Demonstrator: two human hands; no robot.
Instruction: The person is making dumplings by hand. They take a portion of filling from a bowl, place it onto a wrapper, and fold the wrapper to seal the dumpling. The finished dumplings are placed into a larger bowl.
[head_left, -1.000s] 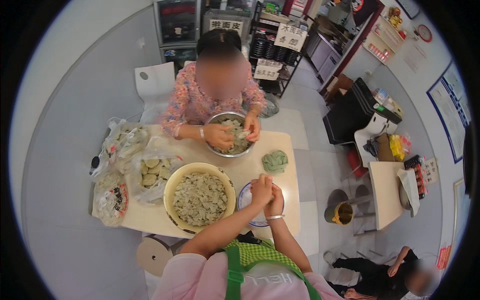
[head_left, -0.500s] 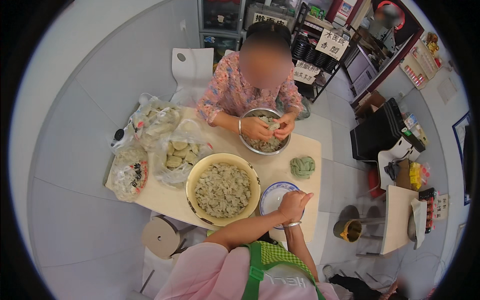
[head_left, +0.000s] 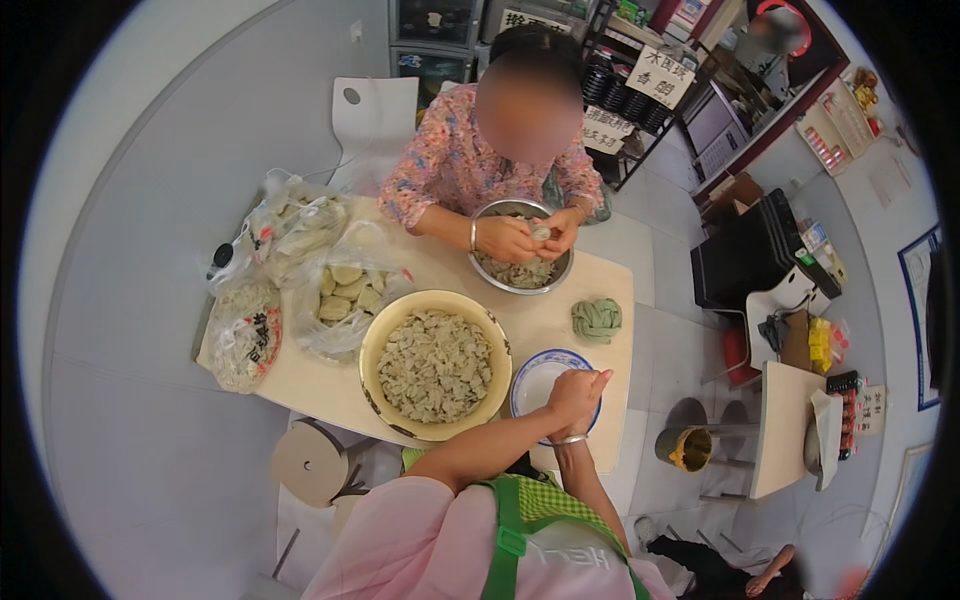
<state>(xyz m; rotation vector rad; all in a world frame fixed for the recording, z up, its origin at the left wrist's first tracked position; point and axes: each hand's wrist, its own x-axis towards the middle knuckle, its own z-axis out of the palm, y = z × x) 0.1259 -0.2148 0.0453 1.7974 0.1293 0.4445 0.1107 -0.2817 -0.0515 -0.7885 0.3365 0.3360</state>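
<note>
My left hand [head_left: 577, 390] and my right hand [head_left: 567, 423] are pressed together, closed, over a white bowl [head_left: 531, 381] with a blue patterned rim. Whatever lies between them, if anything, is hidden. A bangle circles my right wrist. Left of the bowl, close to my left forearm, stands a large cream enamel basin [head_left: 372, 385] full of pale, greenish flat chopped pieces [head_left: 436, 367]. Beyond my hands a crumpled green cloth [head_left: 597, 320] lies on the table.
Across the table [head_left: 600, 280] a person [head_left: 480, 150] handles a pale piece over a metal bowl [head_left: 530, 290]. Plastic bags of rounded pale pieces [head_left: 345, 293] and shredded food [head_left: 243, 340] crowd the left side. A stool [head_left: 308, 465] stands below left; a bin [head_left: 685, 448] is on the floor at right.
The whole view has shifted slightly, so things sit a little further left and up. My hands stay clasped over the bowl. The other person's hands still work above the metal bowl.
</note>
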